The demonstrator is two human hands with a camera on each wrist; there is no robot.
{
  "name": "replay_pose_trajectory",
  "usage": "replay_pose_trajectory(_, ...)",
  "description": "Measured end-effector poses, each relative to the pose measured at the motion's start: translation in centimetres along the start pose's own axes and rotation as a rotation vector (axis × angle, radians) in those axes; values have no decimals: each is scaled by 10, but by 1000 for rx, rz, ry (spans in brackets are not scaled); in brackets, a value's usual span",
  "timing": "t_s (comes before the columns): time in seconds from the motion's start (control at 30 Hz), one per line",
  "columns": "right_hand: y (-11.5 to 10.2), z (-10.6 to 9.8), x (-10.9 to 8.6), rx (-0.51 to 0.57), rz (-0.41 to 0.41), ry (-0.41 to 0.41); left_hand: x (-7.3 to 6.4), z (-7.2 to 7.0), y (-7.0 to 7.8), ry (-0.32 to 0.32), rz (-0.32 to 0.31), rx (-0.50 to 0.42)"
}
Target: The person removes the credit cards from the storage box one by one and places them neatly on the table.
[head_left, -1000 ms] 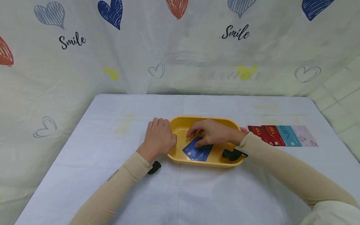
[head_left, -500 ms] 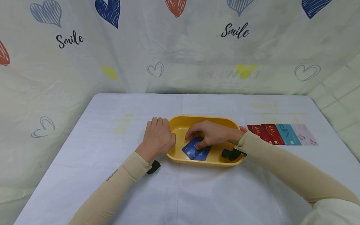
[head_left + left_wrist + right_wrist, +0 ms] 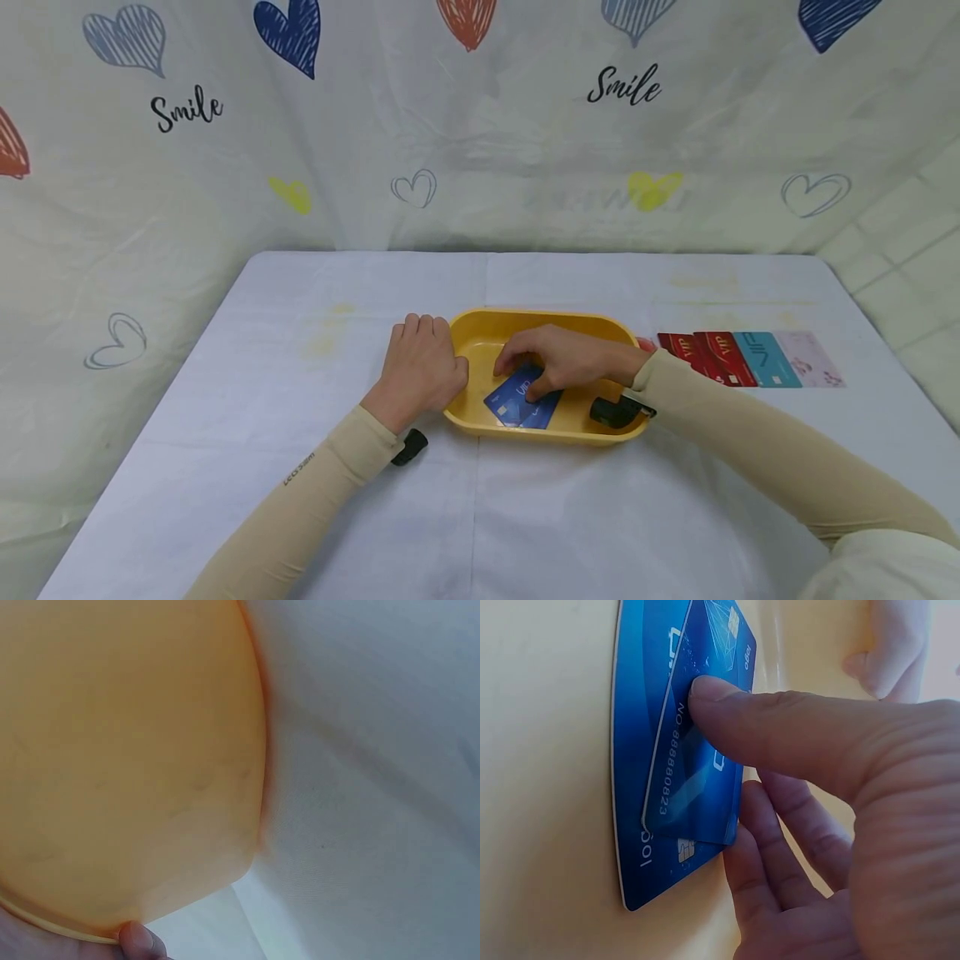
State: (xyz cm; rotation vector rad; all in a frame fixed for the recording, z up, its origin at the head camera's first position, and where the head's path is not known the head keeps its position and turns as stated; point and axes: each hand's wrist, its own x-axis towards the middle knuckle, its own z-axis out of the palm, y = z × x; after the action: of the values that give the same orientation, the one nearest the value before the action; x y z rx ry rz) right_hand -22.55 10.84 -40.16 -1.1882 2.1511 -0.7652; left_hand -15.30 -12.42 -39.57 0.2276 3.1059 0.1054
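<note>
My left hand [image 3: 420, 367] grips the left end of a yellow oblong tray [image 3: 471, 367]. In the left wrist view its thumb [image 3: 137, 940] shows at the rim. Two overlapping blue bank cards lie in the tray, crossed at an angle. My right hand [image 3: 562, 357] reaches in from the right, over them. Seen from the right wrist, the thumb lies flat on the upper blue card [image 3: 686, 776], and the curled fingers [image 3: 754, 881] meet its far edge. The lower blue card [image 3: 634, 750] sticks out beneath it; part of it is covered.
Right of the tray, a row of cards lies on the white tablecloth: red VIP cards [image 3: 725, 358], a teal card [image 3: 767, 360] and a pale pink floral card [image 3: 808, 360]. My right forearm partly covers the red ones. A cloth with hearts hangs behind the table.
My right thumb has slid slightly right on the upper blue card, so more of its lettering shows. The left hand and the tray have stayed in place.
</note>
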Motion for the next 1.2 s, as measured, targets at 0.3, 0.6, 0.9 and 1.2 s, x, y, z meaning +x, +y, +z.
replay_pose_trajectory(0.3, 0, 1, -1, 21, 17, -8, 0, 2, 0, 1, 3, -5)
replay_pose_trajectory(0.6, 2, 2, -1, -10, 17, -4, 0, 3, 1, 10, 6, -2)
replay_pose_trajectory(0.9, 2, 1, 0, -18, 12, -29, 0, 4, 0, 25, 10, 12)
replay_pose_trajectory(1.2, 2, 0, 0, -6, 23, -30, 0, 3, 0, 35, 14, 17)
